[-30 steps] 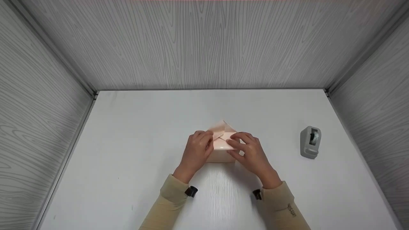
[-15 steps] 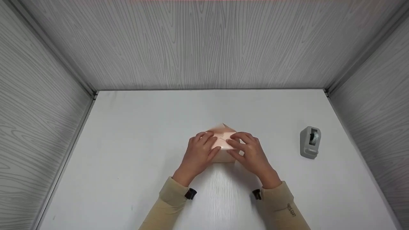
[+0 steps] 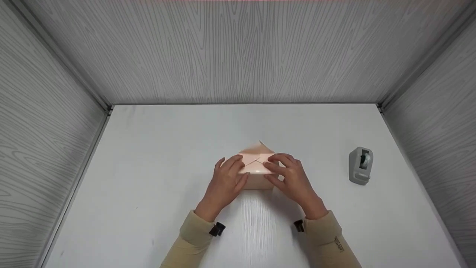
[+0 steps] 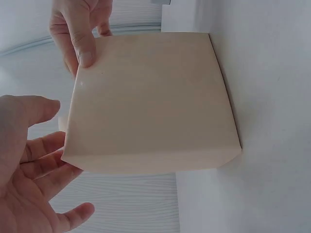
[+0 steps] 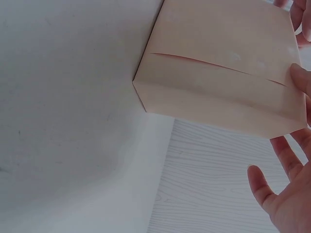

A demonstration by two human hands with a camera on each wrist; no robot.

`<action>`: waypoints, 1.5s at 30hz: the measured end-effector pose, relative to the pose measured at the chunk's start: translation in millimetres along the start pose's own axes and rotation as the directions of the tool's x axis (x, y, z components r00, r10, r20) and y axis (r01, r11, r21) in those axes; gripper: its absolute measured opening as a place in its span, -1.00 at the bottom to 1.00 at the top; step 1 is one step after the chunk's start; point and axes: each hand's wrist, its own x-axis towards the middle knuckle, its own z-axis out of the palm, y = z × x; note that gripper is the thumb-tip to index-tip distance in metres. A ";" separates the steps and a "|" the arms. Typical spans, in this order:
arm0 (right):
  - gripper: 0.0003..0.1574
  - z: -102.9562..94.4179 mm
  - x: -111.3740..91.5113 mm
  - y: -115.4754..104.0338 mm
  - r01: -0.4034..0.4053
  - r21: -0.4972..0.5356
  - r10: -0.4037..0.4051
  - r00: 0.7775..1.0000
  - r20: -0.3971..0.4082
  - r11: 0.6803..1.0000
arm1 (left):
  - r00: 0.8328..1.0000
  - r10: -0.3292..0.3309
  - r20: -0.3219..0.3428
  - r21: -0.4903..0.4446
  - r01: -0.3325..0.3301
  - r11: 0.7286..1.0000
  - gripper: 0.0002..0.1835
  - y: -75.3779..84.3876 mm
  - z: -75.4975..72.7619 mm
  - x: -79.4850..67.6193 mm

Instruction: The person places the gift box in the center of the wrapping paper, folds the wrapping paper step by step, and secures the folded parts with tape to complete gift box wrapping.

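Note:
A box wrapped in pale pink paper stands on the table between both hands, a folded seam across its top. A pointed paper flap sticks up at its far side. My right hand holds the box's right side, thumb on the near face and fingers on top. My left hand touches the upper left edge with its fingertips; in the left wrist view its thumb stands off the box and the fingers are loosely spread. A long paper edge crosses the box's face in the right wrist view.
A grey tape dispenser with a roll in it stands to the right on the white table. Grey wood-grain panels enclose the table at the back and both sides.
The left hand presses the left flap down onto the top, then slides back left with its fingers spread. The far flap dips slightly and rises again. The right hand stays put.

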 end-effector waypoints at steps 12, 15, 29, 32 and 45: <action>-0.63 -1.2 2.5 0.1 0.001 0.016 -0.001 1.000 0.007 1.000 | 0.998 0.061 -0.007 -0.009 -0.061 0.998 -0.81 -15.7 -2.7 -8.4; -0.62 -0.8 2.6 1.0 0.003 0.020 -0.004 1.000 0.013 1.000 | 0.996 0.085 -0.002 -0.003 -0.085 0.996 -0.82 -17.1 -0.8 -7.0; -0.62 -1.0 2.5 1.6 0.020 0.030 -0.021 1.000 0.016 0.999 | 0.990 0.094 0.110 0.150 -0.110 0.983 -0.67 -9.4 4.7 4.2; -0.62 -0.8 2.4 1.4 0.017 0.025 -0.018 1.000 0.016 1.000 | 0.987 0.081 0.137 0.174 -0.105 0.979 -0.64 -6.7 5.9 7.9; -0.63 -0.2 1.4 1.1 0.000 0.025 0.000 1.000 0.021 1.000 | 0.969 -0.011 0.246 0.287 -0.062 0.956 -0.56 2.2 12.8 19.0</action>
